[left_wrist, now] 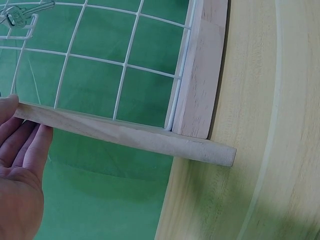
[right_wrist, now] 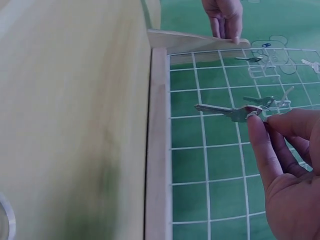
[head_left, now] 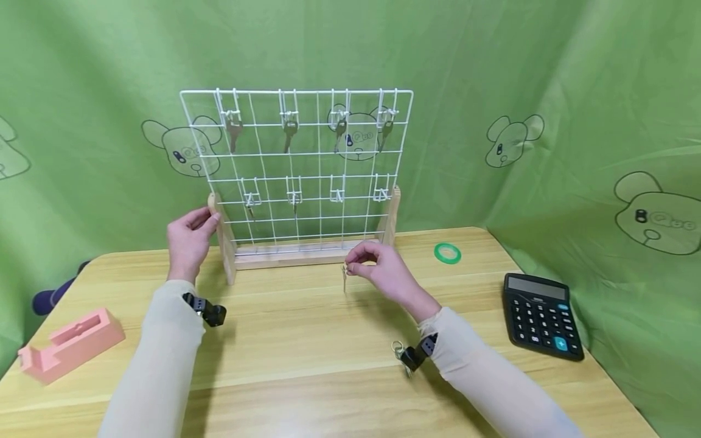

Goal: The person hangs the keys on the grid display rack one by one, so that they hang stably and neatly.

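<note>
A white wire grid (head_left: 317, 153) stands in a wooden stand (head_left: 290, 260). My left hand (head_left: 188, 240) grips the stand's left upright (left_wrist: 120, 132), thumb on one side and fingers on the other. Between thumb and fingertips, my right hand (head_left: 383, 272) pinches a key (right_wrist: 225, 111) by its ring end; the blade hangs down in front of the stand's base. Several keys (head_left: 290, 128) hang from the upper row of hooks. Smaller-looking keys hang on the two left hooks of the lower row, while the two right hooks (head_left: 336, 194) show none.
A ring of keys (head_left: 405, 362) lies under my right wrist. To the right are a green tape roll (head_left: 447, 253) and a black calculator (head_left: 542, 316). A pink tape dispenser (head_left: 76, 344) sits at the left. Green curtain (head_left: 465, 73) hangs behind the table.
</note>
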Demonstrator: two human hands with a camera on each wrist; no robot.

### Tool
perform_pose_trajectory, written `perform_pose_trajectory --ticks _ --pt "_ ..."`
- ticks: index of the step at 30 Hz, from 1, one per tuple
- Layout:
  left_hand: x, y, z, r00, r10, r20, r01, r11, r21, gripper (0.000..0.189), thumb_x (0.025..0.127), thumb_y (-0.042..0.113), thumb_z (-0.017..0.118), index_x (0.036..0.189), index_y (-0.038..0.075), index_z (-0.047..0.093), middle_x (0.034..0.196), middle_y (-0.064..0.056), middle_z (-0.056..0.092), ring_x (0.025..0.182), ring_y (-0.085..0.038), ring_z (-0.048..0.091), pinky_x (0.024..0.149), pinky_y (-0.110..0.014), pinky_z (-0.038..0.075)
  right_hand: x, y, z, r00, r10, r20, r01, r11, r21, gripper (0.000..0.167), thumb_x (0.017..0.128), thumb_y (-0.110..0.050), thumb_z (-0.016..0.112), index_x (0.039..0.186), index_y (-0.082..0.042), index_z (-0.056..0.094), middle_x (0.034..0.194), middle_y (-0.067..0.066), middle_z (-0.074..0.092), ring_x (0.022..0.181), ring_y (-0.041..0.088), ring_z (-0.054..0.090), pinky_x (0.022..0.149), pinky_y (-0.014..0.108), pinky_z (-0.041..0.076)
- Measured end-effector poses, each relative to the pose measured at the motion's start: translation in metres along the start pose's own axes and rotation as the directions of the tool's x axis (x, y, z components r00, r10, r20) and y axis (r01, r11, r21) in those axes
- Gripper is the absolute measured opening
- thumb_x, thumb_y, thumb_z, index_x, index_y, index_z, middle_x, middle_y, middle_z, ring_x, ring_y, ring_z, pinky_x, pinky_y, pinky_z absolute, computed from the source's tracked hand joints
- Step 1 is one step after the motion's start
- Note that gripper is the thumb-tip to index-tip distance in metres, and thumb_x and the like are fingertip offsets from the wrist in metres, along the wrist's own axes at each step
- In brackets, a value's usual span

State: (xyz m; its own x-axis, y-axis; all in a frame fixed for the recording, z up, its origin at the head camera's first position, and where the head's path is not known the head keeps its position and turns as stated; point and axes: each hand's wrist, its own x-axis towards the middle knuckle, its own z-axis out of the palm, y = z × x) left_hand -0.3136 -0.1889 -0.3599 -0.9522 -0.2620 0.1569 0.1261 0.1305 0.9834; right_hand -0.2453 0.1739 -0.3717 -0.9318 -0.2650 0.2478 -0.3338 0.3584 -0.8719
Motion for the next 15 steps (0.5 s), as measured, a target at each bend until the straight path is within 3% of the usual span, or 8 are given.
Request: perform_pose_trajectory --ticks 15 --pt "0.000 0.000 -0.001 1.000 -0.011 0.000 0.011 1.000 -0.004 0.047 0.094 0.017 0.068 0.136 0.002 0.054 0.137 -0.019 0.054 0.121 -0.025 0.057 0.096 -0.023 0.050 0.021 -0.028 -0.005 0.999 -0.008 -0.046 0.010 0.999 0.048 0.012 0.088 0.002 0.069 0.100 0.002 0.068 0.095 0.012 0.068 0.089 0.025 0.064 0.081 0.037 0.059"
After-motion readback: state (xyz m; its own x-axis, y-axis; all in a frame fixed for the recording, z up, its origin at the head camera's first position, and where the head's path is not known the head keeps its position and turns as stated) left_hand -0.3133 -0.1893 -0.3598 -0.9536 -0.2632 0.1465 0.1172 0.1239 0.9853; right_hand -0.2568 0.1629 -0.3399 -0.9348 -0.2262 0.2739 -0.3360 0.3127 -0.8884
